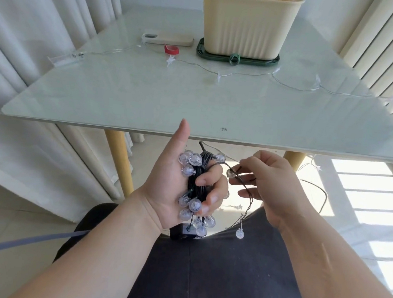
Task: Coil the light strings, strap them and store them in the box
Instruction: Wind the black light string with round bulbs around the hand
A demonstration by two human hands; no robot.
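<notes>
My left hand [171, 182] sits below the table's near edge, thumb up, fingers curled round a coil of dark-wired light string with clear round bulbs [195, 186]. Its black battery box [183, 233] hangs under the hand. My right hand [266, 185] pinches the loose dark wire just right of the coil; the free end with a bulb [240, 233] dangles over my lap. A second string with clear star lights [218, 76] lies stretched across the glass table. The cream box [249, 22] stands at the back on a green lid [236, 57]. Left of it lies a red strap [171, 49].
A phone in a beige case [168, 39] lies left of the box. The glass table [123, 99] has yellow wooden legs [118, 163]. White curtains hang at the left, blinds at the right. More wire trails on the floor at the right [317, 190].
</notes>
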